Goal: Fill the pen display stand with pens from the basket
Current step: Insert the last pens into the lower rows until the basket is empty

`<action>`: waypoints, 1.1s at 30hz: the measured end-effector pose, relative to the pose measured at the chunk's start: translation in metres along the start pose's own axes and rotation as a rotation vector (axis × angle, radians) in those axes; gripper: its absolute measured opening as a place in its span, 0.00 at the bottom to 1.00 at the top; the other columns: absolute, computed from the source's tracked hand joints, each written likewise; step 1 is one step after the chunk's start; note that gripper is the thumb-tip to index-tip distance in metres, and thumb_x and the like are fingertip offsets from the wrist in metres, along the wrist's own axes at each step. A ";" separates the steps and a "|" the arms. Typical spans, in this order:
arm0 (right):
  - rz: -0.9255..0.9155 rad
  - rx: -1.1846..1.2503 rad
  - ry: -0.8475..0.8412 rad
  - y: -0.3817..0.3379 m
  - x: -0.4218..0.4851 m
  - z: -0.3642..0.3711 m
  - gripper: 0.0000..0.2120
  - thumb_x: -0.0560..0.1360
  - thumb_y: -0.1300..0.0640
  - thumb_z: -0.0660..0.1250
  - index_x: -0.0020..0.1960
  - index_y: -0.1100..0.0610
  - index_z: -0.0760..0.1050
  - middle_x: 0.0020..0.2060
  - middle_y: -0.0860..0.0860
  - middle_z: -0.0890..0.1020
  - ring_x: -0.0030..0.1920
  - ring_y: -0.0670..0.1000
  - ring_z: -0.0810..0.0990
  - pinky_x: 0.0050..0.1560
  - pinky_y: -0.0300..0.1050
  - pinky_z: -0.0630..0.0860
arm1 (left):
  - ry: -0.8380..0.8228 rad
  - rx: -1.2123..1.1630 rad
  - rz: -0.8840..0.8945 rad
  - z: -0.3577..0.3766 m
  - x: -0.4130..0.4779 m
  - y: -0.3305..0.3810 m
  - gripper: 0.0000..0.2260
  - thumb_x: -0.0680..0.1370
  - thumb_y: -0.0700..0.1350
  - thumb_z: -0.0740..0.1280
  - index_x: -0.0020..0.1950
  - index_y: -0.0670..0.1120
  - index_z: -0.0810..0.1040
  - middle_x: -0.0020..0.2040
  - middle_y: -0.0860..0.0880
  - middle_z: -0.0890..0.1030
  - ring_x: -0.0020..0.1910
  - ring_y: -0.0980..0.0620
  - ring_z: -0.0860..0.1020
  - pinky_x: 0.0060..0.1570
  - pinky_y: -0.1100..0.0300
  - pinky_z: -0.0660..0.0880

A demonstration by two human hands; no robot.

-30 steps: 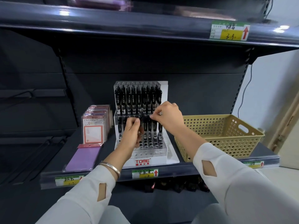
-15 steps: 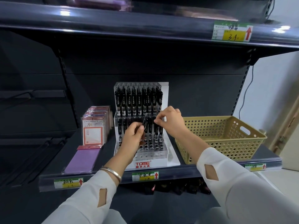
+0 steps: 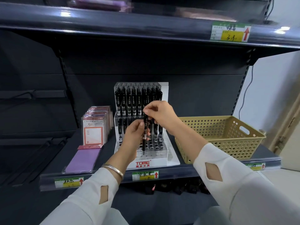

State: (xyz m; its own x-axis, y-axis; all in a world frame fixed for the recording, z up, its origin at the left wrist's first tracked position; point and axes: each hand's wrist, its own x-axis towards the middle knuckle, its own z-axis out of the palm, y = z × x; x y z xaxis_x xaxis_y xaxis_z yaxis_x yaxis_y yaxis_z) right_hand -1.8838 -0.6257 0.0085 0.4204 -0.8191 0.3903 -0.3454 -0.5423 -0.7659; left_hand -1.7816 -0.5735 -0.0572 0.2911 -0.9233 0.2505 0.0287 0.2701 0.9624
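On the shelf, the pen display stand sits between notebooks left and, seemingly empty, the basket right.

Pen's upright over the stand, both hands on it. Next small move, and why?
Probably lower the pen straight down into an empty hole at the front of the stand: its tip points down just above those holes, the right hand pinches its top, and the left hand steadies the barrel.

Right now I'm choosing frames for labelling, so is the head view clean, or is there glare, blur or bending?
Head view: mostly usable. Glare spots sit on the upper shelf edge, the goods above it are blurred, the price tag handwriting is smeared, and the wide lens bows the shelf lines. The pen and the display stand lettering look sharp.
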 end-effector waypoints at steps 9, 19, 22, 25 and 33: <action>-0.063 -0.265 0.148 0.004 0.005 -0.009 0.06 0.78 0.58 0.63 0.48 0.55 0.79 0.39 0.46 0.79 0.38 0.43 0.74 0.43 0.38 0.73 | 0.102 0.141 0.094 -0.015 0.003 -0.006 0.08 0.81 0.42 0.57 0.51 0.47 0.75 0.43 0.52 0.77 0.43 0.58 0.75 0.43 0.62 0.71; -0.061 -0.289 0.160 0.007 0.004 -0.004 0.07 0.78 0.57 0.63 0.50 0.55 0.79 0.40 0.47 0.80 0.43 0.47 0.78 0.47 0.44 0.76 | 0.067 0.402 0.011 -0.016 0.005 -0.011 0.09 0.80 0.40 0.59 0.56 0.47 0.77 0.55 0.48 0.79 0.53 0.53 0.74 0.50 0.60 0.71; -0.034 -0.382 0.099 0.010 0.001 -0.002 0.07 0.78 0.55 0.62 0.51 0.52 0.79 0.44 0.47 0.82 0.46 0.49 0.79 0.47 0.48 0.78 | 0.037 0.567 0.064 -0.015 0.006 -0.013 0.12 0.80 0.41 0.61 0.62 0.42 0.76 0.59 0.46 0.79 0.56 0.54 0.74 0.54 0.64 0.67; -0.035 -0.512 0.057 0.020 -0.002 0.002 0.07 0.77 0.53 0.63 0.49 0.51 0.80 0.50 0.47 0.80 0.55 0.52 0.74 0.54 0.51 0.74 | 0.027 0.736 0.084 -0.011 0.009 -0.016 0.13 0.80 0.40 0.61 0.63 0.41 0.76 0.56 0.45 0.81 0.51 0.51 0.78 0.50 0.64 0.69; 0.034 -0.558 0.026 0.029 0.000 0.005 0.07 0.76 0.51 0.64 0.48 0.49 0.81 0.57 0.49 0.74 0.63 0.56 0.67 0.59 0.54 0.66 | 0.039 0.875 -0.001 0.002 0.016 -0.036 0.16 0.75 0.41 0.67 0.29 0.43 0.68 0.23 0.51 0.66 0.24 0.52 0.64 0.32 0.61 0.64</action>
State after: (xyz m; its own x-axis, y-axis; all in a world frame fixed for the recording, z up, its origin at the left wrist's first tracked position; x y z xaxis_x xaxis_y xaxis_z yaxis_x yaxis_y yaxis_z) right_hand -1.8891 -0.6403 -0.0163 0.3827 -0.8382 0.3886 -0.7530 -0.5267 -0.3944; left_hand -1.7795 -0.5984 -0.0874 0.3247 -0.9090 0.2611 -0.7102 -0.0520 0.7021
